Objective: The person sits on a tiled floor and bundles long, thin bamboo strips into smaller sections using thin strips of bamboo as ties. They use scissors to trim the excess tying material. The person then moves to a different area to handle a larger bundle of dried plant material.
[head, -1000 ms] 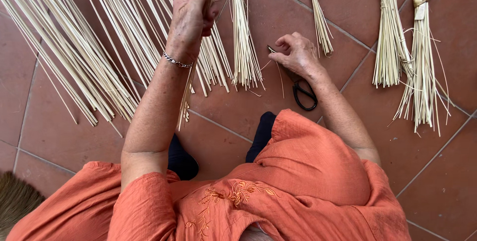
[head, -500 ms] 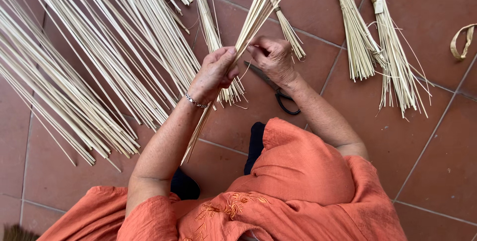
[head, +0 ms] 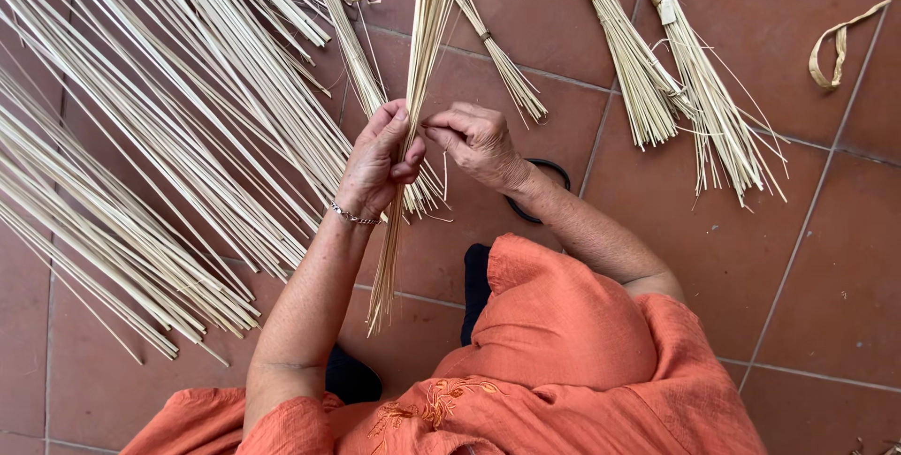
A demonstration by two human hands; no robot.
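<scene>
Gripping a thin bundle of pale straws point(head: 413, 98), the left hand point(head: 380, 159) closes around it above the tiled floor point(head: 826, 258). The right hand point(head: 479, 141) pinches the same bundle just beside it. Loose straws point(head: 141, 136) fan across the floor's left side.

You have no packages, labels, signs or screens before you here; from twelve o'clock round to six, nothing of that kind shows anywhere in view.

- The held straw bundle point(head: 427, 33) runs past the top edge.
- The dark loop point(head: 542, 190), perhaps scissors, lies mostly hidden behind the right hand point(head: 477, 144).
- Loose straw stalks point(head: 122, 164) are cut off at the left edge.
</scene>
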